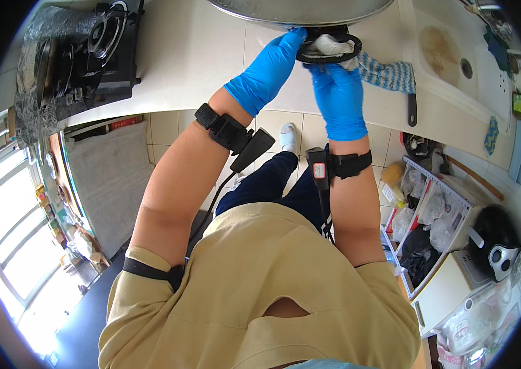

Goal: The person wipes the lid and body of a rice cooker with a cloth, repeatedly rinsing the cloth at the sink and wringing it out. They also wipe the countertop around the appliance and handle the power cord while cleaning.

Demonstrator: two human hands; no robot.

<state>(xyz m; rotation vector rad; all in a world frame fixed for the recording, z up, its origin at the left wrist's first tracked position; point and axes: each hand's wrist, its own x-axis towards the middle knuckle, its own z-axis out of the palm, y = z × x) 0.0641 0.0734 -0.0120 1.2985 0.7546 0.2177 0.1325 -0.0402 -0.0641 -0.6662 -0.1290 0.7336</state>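
Both hands wear blue disposable gloves at the top of the view. My left hand (272, 69) grips the left side of a black oval loop-shaped part (357, 48), which projects from below a large round metal lid or pan (306, 11). Within the loop lies a whitish wad of cloth (332, 45). My right hand (338, 94) is just under the loop, its fingers bent against the underside and mostly hidden; what they hold cannot be made out. A blue-and-white checked cloth (389, 74) lies right of the loop, over a utensil whose black handle (411, 110) sticks out.
A black gas stove (99, 69) stands on the counter (186, 60) at left. At right is a white sink (440, 46) with a brown stain and a drain. Below it are a shelf rack (435, 221) with plastic bags and a black air fryer (495, 240).
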